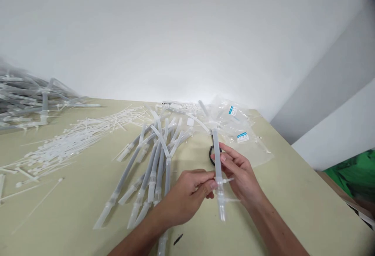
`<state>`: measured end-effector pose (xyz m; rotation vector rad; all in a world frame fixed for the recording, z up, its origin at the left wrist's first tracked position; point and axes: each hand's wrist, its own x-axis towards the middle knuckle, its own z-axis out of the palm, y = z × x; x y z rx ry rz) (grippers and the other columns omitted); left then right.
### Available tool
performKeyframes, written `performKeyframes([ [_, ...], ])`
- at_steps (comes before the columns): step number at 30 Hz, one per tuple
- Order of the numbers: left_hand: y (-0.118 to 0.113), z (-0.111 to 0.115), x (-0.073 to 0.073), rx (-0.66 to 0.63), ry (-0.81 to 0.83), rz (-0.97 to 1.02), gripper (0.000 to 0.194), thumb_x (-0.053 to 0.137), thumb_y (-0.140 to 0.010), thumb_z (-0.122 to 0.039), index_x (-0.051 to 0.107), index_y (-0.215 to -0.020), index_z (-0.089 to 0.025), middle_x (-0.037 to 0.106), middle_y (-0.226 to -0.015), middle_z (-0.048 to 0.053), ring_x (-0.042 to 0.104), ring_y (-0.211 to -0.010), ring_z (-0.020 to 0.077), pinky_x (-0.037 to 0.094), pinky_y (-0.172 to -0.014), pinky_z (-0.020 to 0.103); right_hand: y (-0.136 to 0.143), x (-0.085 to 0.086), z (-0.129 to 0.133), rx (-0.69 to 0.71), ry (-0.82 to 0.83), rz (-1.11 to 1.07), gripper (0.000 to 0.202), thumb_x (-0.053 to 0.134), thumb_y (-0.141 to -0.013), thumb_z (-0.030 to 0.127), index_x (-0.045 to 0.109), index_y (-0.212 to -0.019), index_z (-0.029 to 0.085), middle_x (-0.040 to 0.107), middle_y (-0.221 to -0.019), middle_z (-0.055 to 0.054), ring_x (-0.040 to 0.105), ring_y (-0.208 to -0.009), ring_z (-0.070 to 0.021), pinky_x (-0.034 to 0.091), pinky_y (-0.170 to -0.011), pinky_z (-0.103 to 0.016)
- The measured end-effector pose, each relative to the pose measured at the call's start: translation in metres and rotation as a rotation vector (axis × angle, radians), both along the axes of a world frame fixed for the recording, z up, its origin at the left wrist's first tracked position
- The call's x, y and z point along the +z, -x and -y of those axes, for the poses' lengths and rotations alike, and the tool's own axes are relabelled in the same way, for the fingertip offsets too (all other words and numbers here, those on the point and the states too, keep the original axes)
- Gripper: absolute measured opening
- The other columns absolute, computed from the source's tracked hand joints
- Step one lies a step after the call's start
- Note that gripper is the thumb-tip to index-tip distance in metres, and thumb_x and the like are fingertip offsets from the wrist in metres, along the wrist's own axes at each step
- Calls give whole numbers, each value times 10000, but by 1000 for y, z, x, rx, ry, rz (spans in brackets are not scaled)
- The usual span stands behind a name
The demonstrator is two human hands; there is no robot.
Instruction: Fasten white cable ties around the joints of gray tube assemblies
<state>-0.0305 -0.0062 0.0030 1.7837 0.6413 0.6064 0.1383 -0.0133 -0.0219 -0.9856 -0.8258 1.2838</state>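
Pale tabletop below, left hand and right hand pinch a branched tube, whose protruding cable-tie tails could snag the right palm.

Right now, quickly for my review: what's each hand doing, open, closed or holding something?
Left hand: closed, fingertips at the lower part of the tube; exactly what they pinch cannot be told.
Right hand: closed, holding the tube.

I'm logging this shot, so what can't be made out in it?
In the head view:
Black loop: partly hidden behind the held tube and right hand.
Nearer bag label: small print too tiny to read.
Tube pile: blurred, cut off by the left edge.
Green item: cut off by the right edge.
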Motion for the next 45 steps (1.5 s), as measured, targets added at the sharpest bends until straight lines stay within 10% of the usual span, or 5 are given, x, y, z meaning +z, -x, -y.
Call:
performKeyframes([
  [16,0,2,-14,286,-356,3,156,441,-867,-162,564,-963,-172,619,-838,28,560,-718,122,445,-644,236,4,-7,-5,208,149,-294,438,579,-684,150,611,-1116,213,587,-758,11,509,-614,-132,411,-562,-241],
  [25,0,3,-22,133,-566,-54,333,462,-795,-110,618,-1082,-170,618,-761,39,552,-671,132,444,-642,256,7,-20,-8,313,255,-461,373,531,-663,168,611,-1026,200,555,-714,20,520,-606,-141,423,-540,-261],
  [31,-5,8,-31,45,-718,-109,365,458,-765,-91,619,-1085,-164,642,-753,45,571,-646,146,443,-591,257,13,-16,-7,218,214,-153,288,621,-777,441,610,-902,181,487,-528,63,371,-404,-74,267,-377,-189],
  [45,-4,12,-36,46,-801,27,416,484,-736,-93,564,-1137,-168,670,-739,44,594,-615,144,460,-569,256,27,-20,-6,15,119,20,303,545,-805,480,448,-668,227,424,-340,100,322,-294,-81,265,-314,-187],
])
